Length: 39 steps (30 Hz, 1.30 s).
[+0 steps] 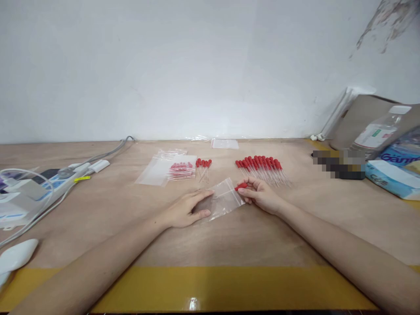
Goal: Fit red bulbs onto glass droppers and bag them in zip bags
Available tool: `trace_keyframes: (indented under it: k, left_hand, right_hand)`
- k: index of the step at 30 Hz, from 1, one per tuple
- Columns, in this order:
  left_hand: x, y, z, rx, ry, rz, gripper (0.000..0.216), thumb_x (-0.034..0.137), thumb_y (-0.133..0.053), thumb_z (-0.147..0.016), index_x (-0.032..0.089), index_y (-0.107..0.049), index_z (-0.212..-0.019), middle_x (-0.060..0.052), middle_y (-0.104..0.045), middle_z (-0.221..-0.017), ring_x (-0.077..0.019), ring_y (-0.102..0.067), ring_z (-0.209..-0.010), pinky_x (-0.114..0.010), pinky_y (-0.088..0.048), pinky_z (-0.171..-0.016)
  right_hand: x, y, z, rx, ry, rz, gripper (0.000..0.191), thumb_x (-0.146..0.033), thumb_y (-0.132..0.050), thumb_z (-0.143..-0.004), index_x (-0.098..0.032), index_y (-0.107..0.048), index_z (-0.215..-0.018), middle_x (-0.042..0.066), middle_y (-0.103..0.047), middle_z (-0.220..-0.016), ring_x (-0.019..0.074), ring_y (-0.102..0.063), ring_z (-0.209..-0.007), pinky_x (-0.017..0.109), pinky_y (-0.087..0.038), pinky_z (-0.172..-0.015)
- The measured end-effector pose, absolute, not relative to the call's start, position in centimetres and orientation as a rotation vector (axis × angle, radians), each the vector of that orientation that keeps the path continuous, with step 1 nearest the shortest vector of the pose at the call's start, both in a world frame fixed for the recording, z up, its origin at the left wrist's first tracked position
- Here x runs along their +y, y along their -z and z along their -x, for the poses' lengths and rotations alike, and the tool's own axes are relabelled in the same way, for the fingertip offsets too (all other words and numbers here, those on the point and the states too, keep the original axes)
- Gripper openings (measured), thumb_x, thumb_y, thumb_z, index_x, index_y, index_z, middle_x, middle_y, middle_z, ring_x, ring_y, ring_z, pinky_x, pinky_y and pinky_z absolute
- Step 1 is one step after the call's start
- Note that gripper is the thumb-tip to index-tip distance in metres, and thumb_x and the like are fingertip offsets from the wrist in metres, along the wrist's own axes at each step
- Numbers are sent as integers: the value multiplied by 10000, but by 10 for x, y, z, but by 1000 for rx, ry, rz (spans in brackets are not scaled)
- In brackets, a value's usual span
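Note:
A small clear zip bag [222, 199] lies on the wooden table in front of me. My left hand [185, 210] rests on the bag's left end, fingers lying fairly flat and pinning it down. My right hand [260, 194] is closed in a pinch on a red-bulbed dropper [241, 187] at the bag's open right end. Just behind my right hand lies a row of several red-bulbed droppers [262, 168]. A smaller group of droppers [203, 166] lies further left, beside a filled bag of droppers [180, 170] and empty clear bags [154, 173].
A power strip with cables and plugs [49, 183] fills the left side, and a white mouse-like object [16, 256] sits at the near left. At the right stand a water bottle [380, 131], tissue packs [393, 177] and cardboard. Another clear bag [225, 143] lies by the wall.

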State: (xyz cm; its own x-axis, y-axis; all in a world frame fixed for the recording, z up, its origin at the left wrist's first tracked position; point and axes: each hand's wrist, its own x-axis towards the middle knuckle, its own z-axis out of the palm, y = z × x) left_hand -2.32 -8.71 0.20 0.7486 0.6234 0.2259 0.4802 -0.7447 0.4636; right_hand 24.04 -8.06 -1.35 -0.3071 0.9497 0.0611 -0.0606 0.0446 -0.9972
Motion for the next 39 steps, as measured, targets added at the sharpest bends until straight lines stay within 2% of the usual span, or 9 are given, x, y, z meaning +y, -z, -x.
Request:
trace_keyframes:
  k: [3,5,9,13,20,25,28,32,39]
  left_hand:
    - [-87,-2,23,843,-516,-2579,533,354,-496,-831,242,-335,-1326,-75,-447,-1306,-230,-435,-1171,-388,-356,-973]
    - [-86,-3,22,829,-511,-2588,523,350,-486,-837,242,-335,-1326,-71,-452,-1301,-226,-439,-1163,-380,-361,-967]
    - [-83,-4,19,806,-490,-2606,520,346,-484,-839,236,-337,-1325,-68,-475,-1279,-223,-451,-1147,-369,-371,-954]
    - [-79,-3,17,785,-567,-2605,507,343,-495,-834,208,-372,-1307,-87,-487,-1265,-221,-450,-1158,-362,-369,-962]
    - [-76,1,22,839,-594,-2614,379,331,-503,-833,208,-518,-1191,-80,-513,-1243,-201,-464,-1156,-361,-367,-982]
    - [-77,1,23,855,-584,-2615,397,346,-514,-825,208,-511,-1197,-75,-521,-1236,-204,-473,-1147,-368,-379,-973]
    - [-77,1,22,845,-587,-2611,387,342,-518,-823,204,-515,-1185,-76,-525,-1231,-204,-476,-1143,-363,-378,-971]
    - [-78,1,23,857,-609,-2585,325,344,-531,-814,192,-530,-1101,-75,-547,-1192,-195,-508,-1098,-340,-400,-936]
    - [-80,0,23,863,-626,-2550,197,332,-496,-836,188,-513,-970,-74,-556,-1160,-184,-537,-1035,-313,-423,-857]
  right_hand:
    - [-81,11,-243,-1559,-1488,994,329,-390,-665,-665,-187,-485,-850,-83,-493,-504,50,-443,-387,159,-300,-358]
    - [-81,10,-242,-1611,-1534,962,331,-408,-644,-683,-199,-467,-868,-67,-533,-524,86,-519,-440,167,-339,-369]
    - [-79,11,-240,-1625,-1532,907,301,-392,-660,-669,-194,-488,-817,-30,-600,-675,104,-579,-586,223,-453,-520]
    - [-74,13,-241,-1626,-1406,1043,268,-376,-692,-629,-156,-592,-745,-1,-633,-699,107,-573,-636,240,-449,-619]
    - [-69,4,-250,-1969,-1161,1003,284,-415,-578,-730,-172,-698,-815,30,-658,-881,158,-589,-804,276,-441,-734]
    - [-70,7,-252,-1829,-1263,1130,350,-380,-642,-666,-141,-653,-921,42,-671,-785,155,-599,-696,256,-454,-614]
    - [-69,17,-248,-1737,-1050,1296,259,-366,-618,-683,-133,-648,-791,36,-650,-644,132,-551,-544,221,-393,-472]
    - [-62,21,-247,-1746,-812,1454,175,-303,-529,-742,-151,-613,-724,16,-612,-571,117,-512,-475,213,-350,-434]
    - [-25,-10,-228,-1774,-435,1541,58,-190,-566,-693,-161,-607,-720,37,-639,-745,143,-562,-718,243,-405,-693]
